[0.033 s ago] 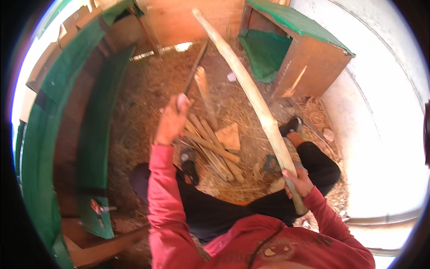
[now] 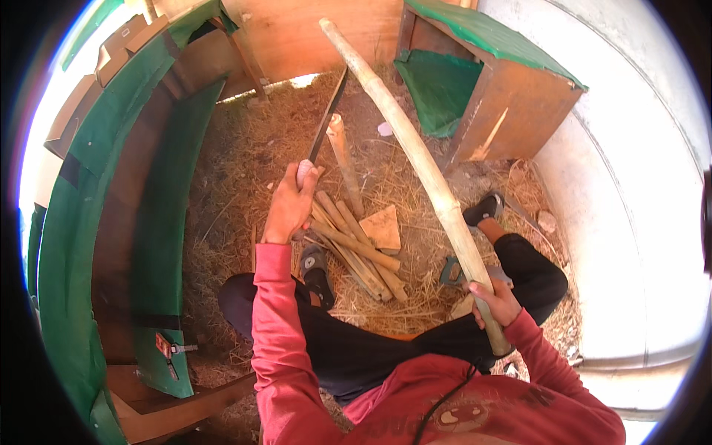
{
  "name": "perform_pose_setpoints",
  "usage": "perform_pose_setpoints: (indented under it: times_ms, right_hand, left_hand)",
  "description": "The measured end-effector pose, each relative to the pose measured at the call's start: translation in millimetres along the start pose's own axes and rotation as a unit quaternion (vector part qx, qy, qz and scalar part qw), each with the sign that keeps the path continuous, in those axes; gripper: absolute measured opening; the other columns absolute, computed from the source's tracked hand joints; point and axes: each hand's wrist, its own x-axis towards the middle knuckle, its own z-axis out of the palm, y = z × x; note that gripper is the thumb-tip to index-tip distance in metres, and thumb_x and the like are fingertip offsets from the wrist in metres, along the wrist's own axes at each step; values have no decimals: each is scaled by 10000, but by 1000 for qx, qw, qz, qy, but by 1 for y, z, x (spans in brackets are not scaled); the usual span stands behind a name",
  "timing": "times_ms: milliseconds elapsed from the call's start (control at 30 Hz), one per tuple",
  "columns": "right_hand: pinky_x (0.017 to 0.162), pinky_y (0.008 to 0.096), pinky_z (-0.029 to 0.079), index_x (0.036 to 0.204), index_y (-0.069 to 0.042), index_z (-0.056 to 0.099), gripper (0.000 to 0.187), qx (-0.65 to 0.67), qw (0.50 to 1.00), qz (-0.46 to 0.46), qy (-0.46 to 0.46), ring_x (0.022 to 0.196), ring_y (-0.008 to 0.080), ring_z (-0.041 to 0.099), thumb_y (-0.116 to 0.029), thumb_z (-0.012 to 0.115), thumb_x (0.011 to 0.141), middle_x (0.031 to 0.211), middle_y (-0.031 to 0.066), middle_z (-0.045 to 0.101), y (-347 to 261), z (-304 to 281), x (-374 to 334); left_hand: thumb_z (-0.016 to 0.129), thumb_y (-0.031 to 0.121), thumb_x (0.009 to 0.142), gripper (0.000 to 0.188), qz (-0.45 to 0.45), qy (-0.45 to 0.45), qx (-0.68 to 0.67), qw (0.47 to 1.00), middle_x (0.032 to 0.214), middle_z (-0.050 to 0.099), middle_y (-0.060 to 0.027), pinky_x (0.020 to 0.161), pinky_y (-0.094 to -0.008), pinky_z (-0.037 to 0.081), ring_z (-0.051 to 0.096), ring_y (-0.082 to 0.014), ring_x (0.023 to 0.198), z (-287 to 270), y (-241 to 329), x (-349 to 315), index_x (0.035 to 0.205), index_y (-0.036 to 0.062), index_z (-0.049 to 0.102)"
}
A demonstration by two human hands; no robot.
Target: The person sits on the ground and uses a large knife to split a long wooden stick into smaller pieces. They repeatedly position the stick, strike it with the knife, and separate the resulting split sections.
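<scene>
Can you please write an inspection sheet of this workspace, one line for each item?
Surface: ground covered with dry straw.
Job's things: long pole slanting up from the right hand; long blade in the left hand, its edge near the top of an upright stick.
Clutter: pile of split sticks, flat wood piece, small saw by the knee.
Hands: left hand closed on the blade's handle; right hand closed on the pole's lower end.
Cables: one thin black cable on the red shirt.
Surroundings: green bench at left, wooden box with green top, pale wall at right.
</scene>
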Motion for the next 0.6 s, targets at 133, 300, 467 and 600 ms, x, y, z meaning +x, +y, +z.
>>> perform_pose_setpoints:
  times_ms: [133,300,467,600]
  right_hand:
    - [512,327,530,1169,42,497,388,19,998,-56,-17,565,183,606,-60,650,827,711,87,577,7,-6,12]
    - [488,306,493,1181,56,499,429,1,999,-39,-22,534,178,595,45,602,765,700,101,593,35,-11,38]
    - [489,274,496,1151,50,541,449,-83,966,-223,95,536,124,579,59,600,707,713,65,599,-4,-27,35]
    - [498,267,489,1175,20,477,354,208,842,-436,238,548,194,572,-90,561,849,738,124,588,-140,-39,12]
  left_hand:
    - [503,342,961,342,-135,-100,-76,983,687,600,-168,407,-373,444,569,-254,435,-14,52,-5,1132,48,522]
    - [496,393,957,391,-80,-18,0,997,724,627,-191,501,-409,479,603,-308,486,-12,44,-10,1105,39,568]
    - [492,457,946,471,-33,-10,38,999,720,636,-209,566,-426,490,621,-350,524,-23,46,11,1029,13,628]
    - [485,476,946,506,-137,-64,17,988,610,589,-169,486,-401,460,571,-289,426,-29,68,1,1046,2,633]
